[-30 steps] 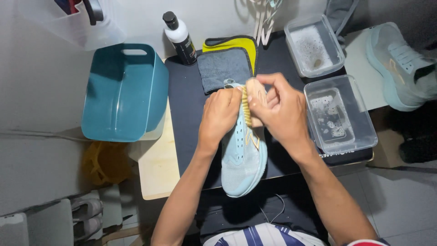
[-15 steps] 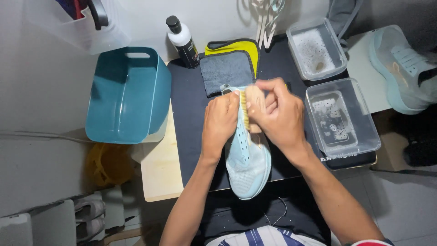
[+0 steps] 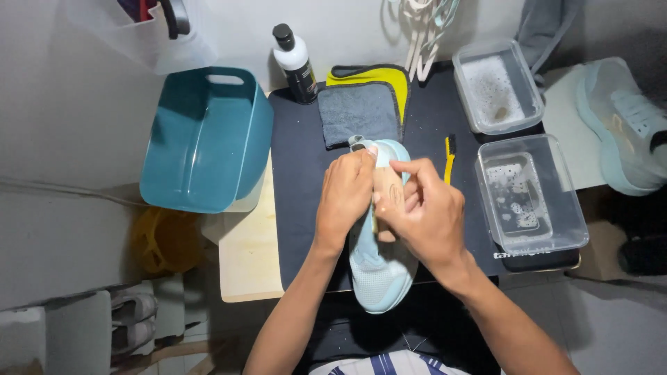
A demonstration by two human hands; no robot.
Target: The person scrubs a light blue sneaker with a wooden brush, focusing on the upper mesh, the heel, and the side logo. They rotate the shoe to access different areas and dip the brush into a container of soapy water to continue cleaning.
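Note:
A pale blue sneaker (image 3: 379,274) lies toe toward me on the black mat (image 3: 299,180). My left hand (image 3: 345,196) grips the shoe's upper part near its opening. My right hand (image 3: 425,215) holds a wooden brush (image 3: 390,196) flat against the shoe's top. The brush's bristles are hidden under my fingers. A small yellow-handled brush (image 3: 449,157) lies on the mat just right of my hands.
A teal basin (image 3: 205,142) stands at left. Behind the shoe lie a grey cloth (image 3: 358,111) over a yellow one, and a bottle (image 3: 294,64). Two clear tubs (image 3: 529,194) (image 3: 497,87) hold soapy water at right. A second sneaker (image 3: 625,125) rests far right.
The brush has turned from edge-on to flat on the shoe, and my right hand has shifted down along it. The view has also moved slightly.

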